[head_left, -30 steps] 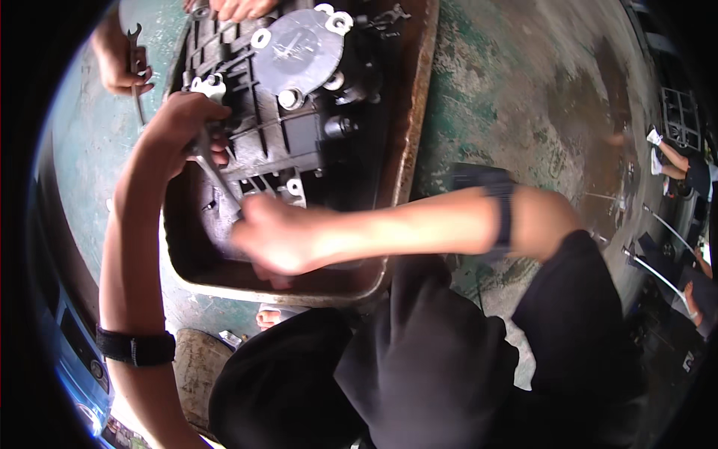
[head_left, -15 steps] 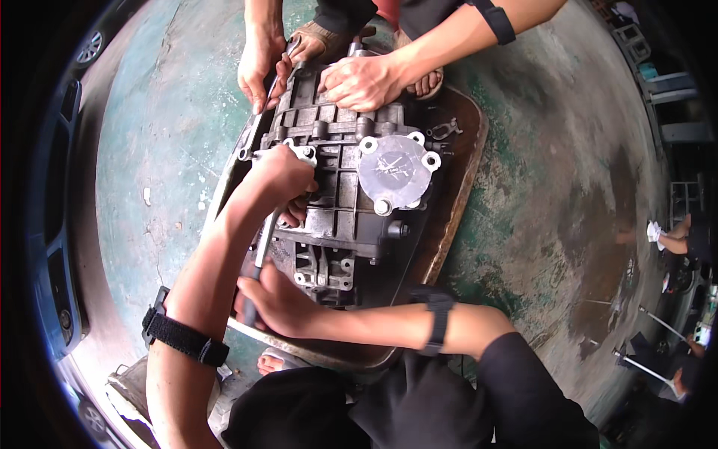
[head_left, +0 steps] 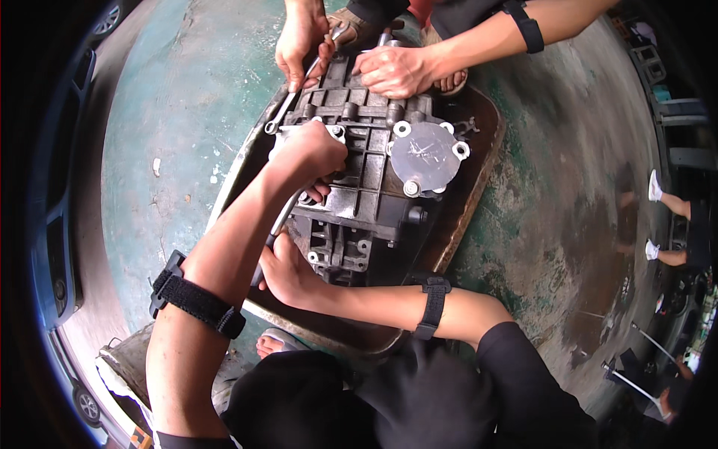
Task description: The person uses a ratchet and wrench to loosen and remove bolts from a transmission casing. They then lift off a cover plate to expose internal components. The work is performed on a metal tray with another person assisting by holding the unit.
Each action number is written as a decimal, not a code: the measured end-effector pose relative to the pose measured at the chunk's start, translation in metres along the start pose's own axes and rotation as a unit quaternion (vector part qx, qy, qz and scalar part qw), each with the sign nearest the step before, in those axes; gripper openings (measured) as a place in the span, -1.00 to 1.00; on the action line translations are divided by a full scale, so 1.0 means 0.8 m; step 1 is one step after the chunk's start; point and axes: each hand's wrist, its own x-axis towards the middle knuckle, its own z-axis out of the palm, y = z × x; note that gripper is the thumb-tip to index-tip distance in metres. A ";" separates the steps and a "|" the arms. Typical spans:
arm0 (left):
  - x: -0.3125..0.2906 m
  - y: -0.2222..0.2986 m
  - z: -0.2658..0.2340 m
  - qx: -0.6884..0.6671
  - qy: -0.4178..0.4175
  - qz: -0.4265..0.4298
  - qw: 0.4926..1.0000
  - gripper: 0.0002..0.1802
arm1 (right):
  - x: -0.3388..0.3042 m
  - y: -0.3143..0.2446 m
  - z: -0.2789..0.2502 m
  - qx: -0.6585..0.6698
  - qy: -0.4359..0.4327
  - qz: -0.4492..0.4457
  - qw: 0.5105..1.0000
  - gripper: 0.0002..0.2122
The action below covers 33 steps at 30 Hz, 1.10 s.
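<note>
My left hand point(head_left: 313, 151) is closed in a fist over a pale flanged metal part point(head_left: 333, 132) on the left side of a grey gearbox housing point(head_left: 365, 168). From under it runs a long-handled wrench point(head_left: 284, 215) with a metal shaft and dark grip; its working end is hidden beneath this hand. My right hand point(head_left: 288, 268) is wrapped round the grip, nearer to me. Across from me, a co-worker's one hand point(head_left: 301, 46) holds a combination wrench point(head_left: 283, 112) slanting over the housing's far left edge. The co-worker's other hand point(head_left: 395, 72) rests on the far end.
A rusty-rimmed metal tray point(head_left: 471, 206) holds the housing. A round cover plate point(head_left: 425, 157) with bolt ears sits on the housing's right. Small metal parts point(head_left: 465, 127) lie beside it in the tray. Cars point(head_left: 63, 247) stand at left; another person's legs point(head_left: 675, 206) show at right.
The view has shifted, so the housing and all hands sit higher and further right. The wrench handle leans slightly more to the right. Both my hands keep their grip.
</note>
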 end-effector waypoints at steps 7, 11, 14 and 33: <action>0.008 -0.005 -0.005 0.115 -0.048 0.086 0.989 -0.79 | -0.036 -0.050 -0.216 -0.098 -0.193 0.189 0.958 -0.92; 0.008 -0.010 -0.001 0.030 0.064 0.056 0.996 -0.84 | -0.029 -0.012 -0.168 -0.061 -0.150 0.185 0.969 -0.89; 0.003 -0.004 0.001 -0.045 0.013 0.022 0.999 -0.81 | -0.015 0.018 -0.058 0.004 -0.089 0.073 0.993 -0.88; 0.007 0.007 0.005 0.096 0.063 0.024 0.993 -0.82 | 0.002 0.011 -0.001 0.202 -0.024 0.014 0.979 -0.84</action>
